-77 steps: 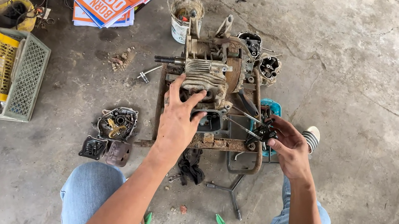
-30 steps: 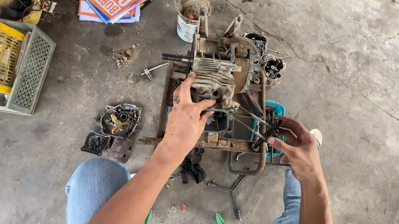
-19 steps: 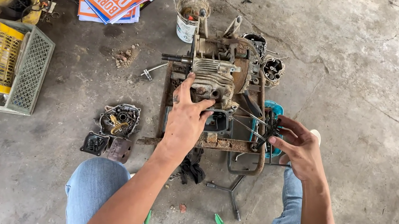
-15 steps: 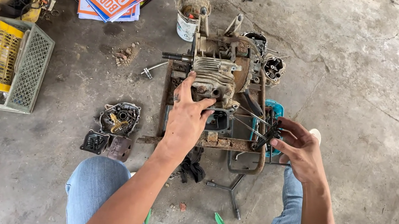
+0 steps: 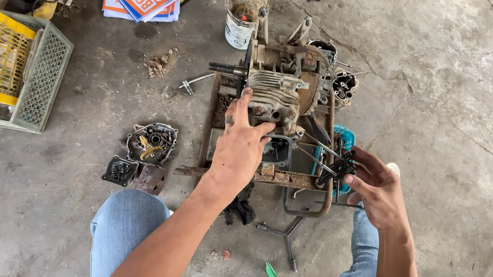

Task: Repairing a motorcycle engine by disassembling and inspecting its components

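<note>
rusty metal engine (image 5: pixel 277 90) is staying braced under the left hand (image 5: pixel 238 147), fingers spread flat, while the right hand (image 5: pixel 377 189) is now pinching a small black part (image 5: pixel 340 165) beside it.

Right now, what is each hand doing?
Left hand: open, fingers resting on the finned engine block.
Right hand: shut on a small black part.

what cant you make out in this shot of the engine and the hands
Head view only:
- Rusty finned small engine: the part under the left hand is covered by the palm.
- Small black part at the right hand: too small to identify.
- Green plastic crate: cut off by the left edge.
- White dirty bucket: contents unclear.
</note>
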